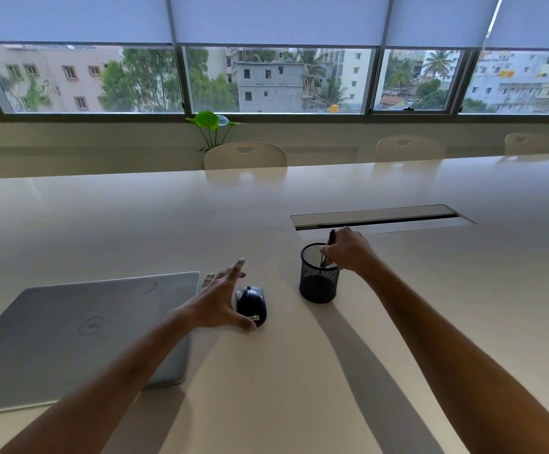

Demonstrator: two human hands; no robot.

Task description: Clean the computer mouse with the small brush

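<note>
So the person is clearly at the grab-your-stuff stage here. The right hand (348,252) sits at the rim of a black mesh cup (318,277), fingers pinched together around a thin dark stick, which is most likely the small brush (331,238); its top pokes up above the knuckles and the rest runs down into the cup, so the bristle end can't be made out. Makes sense to hold it high on the handle like that, since it's the only bit reachable over the rim. Meanwhile the left hand (222,299) is spread wide, fingers apart and holding nothing, hovering right at the left side of the mouse (251,305), with the thumb lying at the near end of it. Can't really tell if it's actually touching yet. The mouse sits flat on the table (135,224), between the closed laptop (79,335) and the cup, just beside the laptop's corner. My guess is the open hand is there to pick up or steady the mouse so it doesn't skate around once the brushing starts. No cleaning done yet, the brush isn't even out of the cup.
</note>
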